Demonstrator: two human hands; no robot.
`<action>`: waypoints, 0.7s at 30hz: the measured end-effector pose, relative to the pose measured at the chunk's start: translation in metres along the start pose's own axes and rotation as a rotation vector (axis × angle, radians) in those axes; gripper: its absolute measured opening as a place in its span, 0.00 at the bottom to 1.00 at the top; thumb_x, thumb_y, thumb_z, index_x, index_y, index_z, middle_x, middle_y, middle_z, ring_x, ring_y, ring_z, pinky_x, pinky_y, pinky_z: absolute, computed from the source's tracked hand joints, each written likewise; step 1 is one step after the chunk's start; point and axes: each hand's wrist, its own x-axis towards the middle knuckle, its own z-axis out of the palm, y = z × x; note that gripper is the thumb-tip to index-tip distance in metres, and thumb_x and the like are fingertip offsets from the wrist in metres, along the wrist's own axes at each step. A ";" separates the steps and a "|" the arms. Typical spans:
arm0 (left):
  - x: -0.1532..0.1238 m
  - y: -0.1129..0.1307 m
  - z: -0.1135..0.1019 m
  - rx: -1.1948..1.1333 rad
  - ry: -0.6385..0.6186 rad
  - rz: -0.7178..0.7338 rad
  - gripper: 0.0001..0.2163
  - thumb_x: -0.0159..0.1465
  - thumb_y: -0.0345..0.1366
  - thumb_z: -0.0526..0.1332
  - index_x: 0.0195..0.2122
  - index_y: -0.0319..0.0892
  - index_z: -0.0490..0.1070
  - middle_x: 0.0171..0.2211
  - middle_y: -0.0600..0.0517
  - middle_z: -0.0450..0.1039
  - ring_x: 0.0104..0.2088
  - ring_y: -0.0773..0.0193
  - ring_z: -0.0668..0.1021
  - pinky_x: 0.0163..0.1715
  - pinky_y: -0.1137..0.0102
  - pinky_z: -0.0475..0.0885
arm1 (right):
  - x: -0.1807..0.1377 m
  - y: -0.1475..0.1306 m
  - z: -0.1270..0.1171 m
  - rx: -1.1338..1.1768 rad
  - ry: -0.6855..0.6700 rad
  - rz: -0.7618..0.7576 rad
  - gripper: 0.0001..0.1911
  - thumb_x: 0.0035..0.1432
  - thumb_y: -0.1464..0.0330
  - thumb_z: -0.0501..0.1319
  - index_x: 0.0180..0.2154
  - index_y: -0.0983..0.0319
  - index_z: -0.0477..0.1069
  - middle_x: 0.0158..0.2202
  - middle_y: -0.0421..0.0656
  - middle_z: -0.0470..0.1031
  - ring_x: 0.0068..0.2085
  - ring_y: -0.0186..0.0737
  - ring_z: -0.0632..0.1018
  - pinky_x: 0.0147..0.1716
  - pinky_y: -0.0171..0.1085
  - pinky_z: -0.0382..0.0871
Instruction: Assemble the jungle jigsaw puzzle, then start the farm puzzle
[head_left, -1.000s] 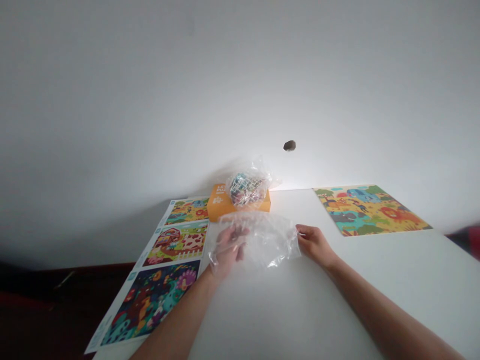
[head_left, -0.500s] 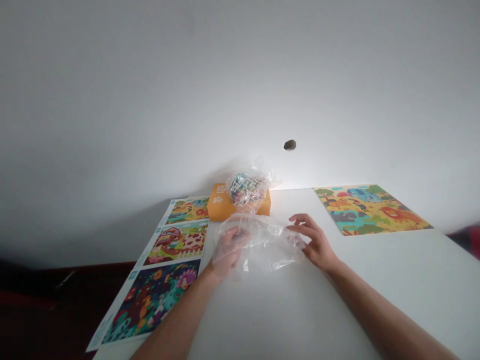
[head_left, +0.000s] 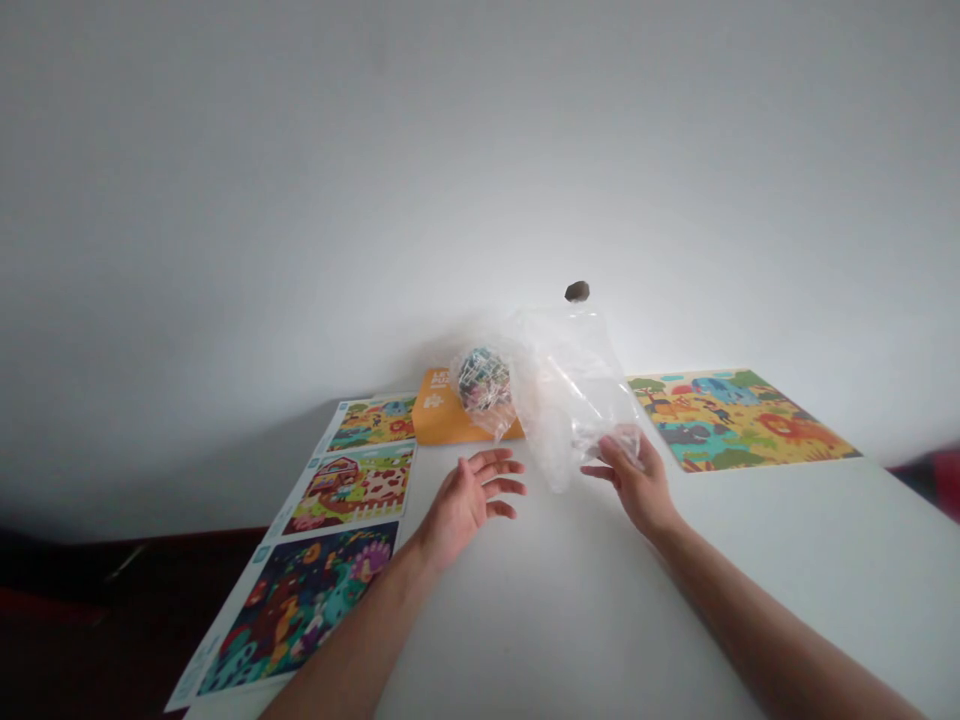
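My right hand (head_left: 634, 478) pinches the lower right corner of a clear plastic bag (head_left: 577, 380), which stands spread out above the table and looks empty. My left hand (head_left: 474, 498) holds nothing; its fingers are spread, just left of the bag. Behind it, an orange puzzle box (head_left: 442, 425) lies against the wall. On the box rests a second clear bag filled with puzzle pieces (head_left: 485, 380), partly overlapped by the bag in my right hand.
A sheet with several printed pictures (head_left: 352, 490) runs along the table's left edge. To the right lies an animal picture puzzle (head_left: 742, 420). The white wall (head_left: 300, 200) behind the table (head_left: 540, 620) has a small dark hole (head_left: 577, 291).
My left hand has let go of the empty plastic bag and opened. My right hand now grips the bag, which has swung up and to the right.
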 end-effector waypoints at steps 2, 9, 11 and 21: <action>0.000 -0.010 0.007 0.056 -0.023 0.015 0.32 0.54 0.61 0.63 0.50 0.40 0.69 0.49 0.39 0.72 0.45 0.51 0.77 0.36 0.61 0.74 | -0.007 -0.001 0.003 -0.132 -0.152 -0.016 0.16 0.55 0.59 0.66 0.42 0.58 0.66 0.38 0.41 0.73 0.41 0.42 0.75 0.39 0.43 0.75; 0.002 -0.015 0.013 0.304 0.224 0.052 0.18 0.60 0.46 0.65 0.46 0.41 0.70 0.46 0.44 0.73 0.39 0.59 0.77 0.30 0.70 0.74 | -0.015 -0.005 0.003 -0.363 -0.464 -0.022 0.26 0.54 0.59 0.68 0.51 0.58 0.63 0.42 0.43 0.71 0.41 0.41 0.73 0.39 0.39 0.71; 0.003 -0.015 0.010 0.335 0.303 0.113 0.19 0.60 0.47 0.65 0.47 0.41 0.69 0.47 0.44 0.71 0.40 0.59 0.77 0.29 0.72 0.74 | -0.011 -0.004 0.002 -0.328 -0.378 -0.020 0.21 0.56 0.58 0.66 0.47 0.59 0.64 0.42 0.43 0.70 0.39 0.39 0.73 0.34 0.37 0.71; 0.003 -0.029 0.005 0.537 0.414 0.273 0.19 0.57 0.41 0.68 0.44 0.43 0.62 0.41 0.50 0.72 0.37 0.62 0.80 0.34 0.68 0.78 | -0.010 0.001 0.006 -0.232 -0.261 -0.055 0.14 0.60 0.57 0.62 0.33 0.61 0.66 0.30 0.39 0.67 0.28 0.34 0.70 0.23 0.34 0.72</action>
